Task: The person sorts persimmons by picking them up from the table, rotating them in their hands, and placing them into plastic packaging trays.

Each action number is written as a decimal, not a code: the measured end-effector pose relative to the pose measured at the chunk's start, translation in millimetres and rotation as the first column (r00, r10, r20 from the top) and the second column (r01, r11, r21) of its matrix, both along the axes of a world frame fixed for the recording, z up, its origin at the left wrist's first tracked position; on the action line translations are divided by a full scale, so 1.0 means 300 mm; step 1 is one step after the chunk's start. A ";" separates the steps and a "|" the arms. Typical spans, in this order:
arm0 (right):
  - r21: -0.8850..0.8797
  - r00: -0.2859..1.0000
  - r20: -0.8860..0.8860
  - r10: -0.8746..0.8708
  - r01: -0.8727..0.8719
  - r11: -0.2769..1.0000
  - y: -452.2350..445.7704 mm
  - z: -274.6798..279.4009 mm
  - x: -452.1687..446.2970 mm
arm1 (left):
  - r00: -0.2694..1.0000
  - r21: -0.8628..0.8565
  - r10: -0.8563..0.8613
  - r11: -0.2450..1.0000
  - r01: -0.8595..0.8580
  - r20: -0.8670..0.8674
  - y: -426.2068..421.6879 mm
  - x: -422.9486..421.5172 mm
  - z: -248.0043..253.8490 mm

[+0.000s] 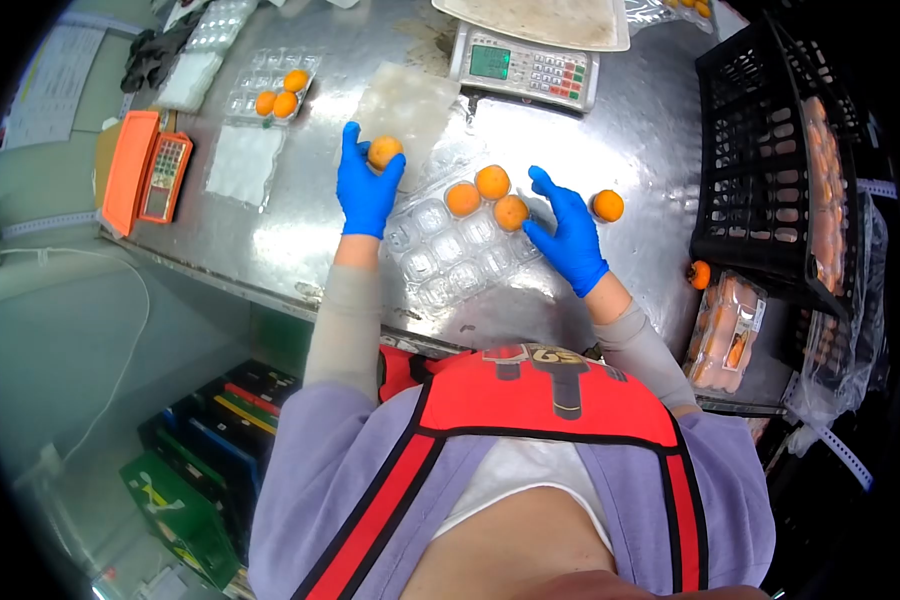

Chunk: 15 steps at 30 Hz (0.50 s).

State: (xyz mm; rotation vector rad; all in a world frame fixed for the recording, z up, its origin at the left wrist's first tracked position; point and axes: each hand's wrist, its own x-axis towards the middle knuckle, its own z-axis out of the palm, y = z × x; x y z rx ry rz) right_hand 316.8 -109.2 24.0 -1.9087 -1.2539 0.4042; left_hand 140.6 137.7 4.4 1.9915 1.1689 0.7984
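My left hand (367, 185), in a blue glove, has a round orange fruit (385, 152) between its thumb and fingers. Below and to the right lies a clear plastic tray (448, 245) with round cups. Three more orange fruits (492, 182) sit in its upper right part. At the tray's right side my right hand (570, 235), also gloved in blue, has thumb and fingers spread. Its thumb is close to the nearest fruit (511, 212); whether they touch I cannot tell. One loose orange fruit (608, 206) rests on the metal table to the right of this hand.
A digital scale (525, 68) stands at the back. Further left are another clear tray (260, 75) with three fruits and an orange scale (150, 170). A black crate (760, 150) and a filled clear pack (727, 335) stand at the right of the metal table (290, 220).
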 end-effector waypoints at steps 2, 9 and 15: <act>-0.106 0.998 -0.064 -0.018 0.011 0.994 -0.002 -0.047 -0.016 | 0.991 -0.015 -0.025 1.000 0.023 -0.132 0.042 -0.010 -0.033; -0.118 0.998 -0.065 -0.010 0.002 0.993 0.008 -0.028 -0.011 | 0.940 0.420 -0.194 0.856 0.302 -0.280 -0.053 0.036 0.016; -0.093 0.999 -0.028 -0.015 0.013 0.996 0.010 -0.031 -0.007 | 0.790 0.320 -0.355 0.773 0.549 -0.500 -0.241 0.080 0.045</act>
